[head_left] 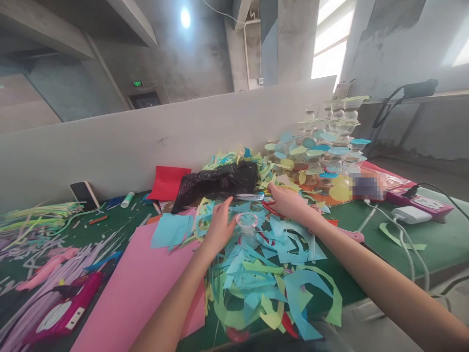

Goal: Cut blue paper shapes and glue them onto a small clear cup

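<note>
My right hand (287, 201) is closed at the scissors (269, 207), whose red handle shows under its fingers. A shiny blade-like piece (249, 197) points left from there; whether it belongs to the scissors is hard to make out. My left hand (219, 226) has its thumb and fingers apart and holds nothing visible, with its fingertips near the left end of that piece. Between my hands stands a clear plastic cup (249, 235) with a pinkish rim. Blue and green paper scraps (252, 274) lie around and in front of it.
Pink paper sheets (142, 274) and blue paper pieces (171, 231) lie left. A black plastic bag (220, 178) sits behind my hands. Stacked clear cups with paper discs (335, 142) stand back right. Power strips (68, 308), cables and a propped phone (84, 194) are at the sides.
</note>
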The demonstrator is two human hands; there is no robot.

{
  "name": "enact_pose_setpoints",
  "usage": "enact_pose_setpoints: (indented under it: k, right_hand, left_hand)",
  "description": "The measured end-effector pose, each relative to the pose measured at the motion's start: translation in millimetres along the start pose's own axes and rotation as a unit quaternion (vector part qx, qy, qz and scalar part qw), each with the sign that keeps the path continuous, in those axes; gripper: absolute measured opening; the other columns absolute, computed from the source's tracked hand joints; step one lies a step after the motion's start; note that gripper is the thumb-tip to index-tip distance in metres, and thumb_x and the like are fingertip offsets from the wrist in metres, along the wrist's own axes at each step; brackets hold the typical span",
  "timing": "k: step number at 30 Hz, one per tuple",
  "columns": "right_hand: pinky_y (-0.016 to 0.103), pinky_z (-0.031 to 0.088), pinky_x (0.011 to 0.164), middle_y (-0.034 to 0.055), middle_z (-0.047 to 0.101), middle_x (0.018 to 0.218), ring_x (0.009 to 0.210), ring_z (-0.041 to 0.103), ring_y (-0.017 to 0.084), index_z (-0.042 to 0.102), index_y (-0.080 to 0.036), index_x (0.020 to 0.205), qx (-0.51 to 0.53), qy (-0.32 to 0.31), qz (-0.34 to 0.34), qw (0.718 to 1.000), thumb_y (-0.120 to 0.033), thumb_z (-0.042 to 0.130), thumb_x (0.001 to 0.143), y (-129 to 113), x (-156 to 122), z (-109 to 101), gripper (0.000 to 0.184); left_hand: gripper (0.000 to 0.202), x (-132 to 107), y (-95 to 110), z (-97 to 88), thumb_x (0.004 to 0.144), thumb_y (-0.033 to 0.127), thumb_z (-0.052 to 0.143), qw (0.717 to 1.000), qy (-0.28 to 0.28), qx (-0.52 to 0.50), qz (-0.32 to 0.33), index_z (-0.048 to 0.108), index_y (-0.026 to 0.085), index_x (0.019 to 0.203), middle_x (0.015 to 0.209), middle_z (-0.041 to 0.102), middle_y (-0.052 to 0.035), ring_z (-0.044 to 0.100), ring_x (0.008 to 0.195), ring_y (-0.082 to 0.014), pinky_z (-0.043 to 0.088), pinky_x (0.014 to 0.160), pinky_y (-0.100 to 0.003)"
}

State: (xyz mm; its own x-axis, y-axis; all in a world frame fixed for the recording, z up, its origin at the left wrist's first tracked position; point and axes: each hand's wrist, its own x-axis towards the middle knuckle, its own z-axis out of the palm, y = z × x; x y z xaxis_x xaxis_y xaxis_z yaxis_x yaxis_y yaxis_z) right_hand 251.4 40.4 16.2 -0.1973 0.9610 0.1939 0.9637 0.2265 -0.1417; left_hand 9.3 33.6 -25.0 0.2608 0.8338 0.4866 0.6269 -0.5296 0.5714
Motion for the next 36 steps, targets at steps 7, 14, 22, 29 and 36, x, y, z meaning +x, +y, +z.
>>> enact_pose_setpoints:
  k: [7,14,22,29,36]
  right_hand:
    - [0.034,0.039,0.078,0.0178,0.064,0.114,0.111,0.054,0.033,0.048,-0.015,0.113,0.012,-0.011,-0.039,0.999,-0.022,0.052,0.089,1.4,1.8,10.5,0.025]
    - [0.035,0.040,0.082,0.0167,0.064,0.115,0.111,0.055,0.033,0.049,-0.014,0.117,0.029,-0.006,-0.051,0.998,-0.021,0.057,0.084,-0.1,3.6,14.4,0.035]
    - [0.036,0.041,0.083,0.0157,0.064,0.114,0.109,0.055,0.032,0.049,-0.015,0.116,0.047,0.013,-0.048,0.998,-0.028,0.053,0.089,-1.8,2.3,14.2,0.030]
    - [0.035,0.041,0.080,0.0164,0.065,0.110,0.106,0.056,0.032,0.049,-0.014,0.114,0.052,0.012,-0.041,0.998,-0.029,0.052,0.090,1.5,3.8,19.2,0.029]
    - [0.035,0.042,0.079,0.0173,0.065,0.107,0.103,0.058,0.032,0.053,-0.012,0.118,0.043,0.000,-0.072,0.996,-0.024,0.057,0.085,2.7,5.6,30.3,0.035]
  left_hand:
    - [0.043,-1.1,-17.7,9.1,0.088,0.017,0.049,0.982,-0.103,0.130,0.095,0.056,0.026,0.129,0.139,0.052,-0.0076,0.040,0.130,-0.0271,0.034,0.109,-0.049]
    - [0.031,-1.7,-9.3,8.3,0.088,0.011,0.047,0.975,-0.122,0.157,0.098,0.068,0.021,0.108,0.116,0.062,-0.0074,0.049,0.114,-0.0242,0.044,0.099,-0.043]
    - [0.015,0.1,-10.2,7.8,0.090,0.018,0.053,0.987,-0.056,0.099,0.111,0.067,0.019,0.094,0.099,0.064,-0.0068,0.052,0.100,-0.0221,0.047,0.090,-0.040]
    - [0.009,1.1,-8.3,-1.0,0.088,0.016,0.054,0.996,0.020,0.054,0.072,0.059,0.020,0.095,0.096,0.062,-0.0036,0.057,0.097,-0.0184,0.047,0.087,-0.034]
    - [0.024,1.7,-6.0,-5.8,0.090,0.016,0.051,0.989,0.083,0.087,0.086,0.056,0.022,0.113,0.092,0.061,-0.0029,0.058,0.095,-0.0178,0.048,0.087,-0.033]
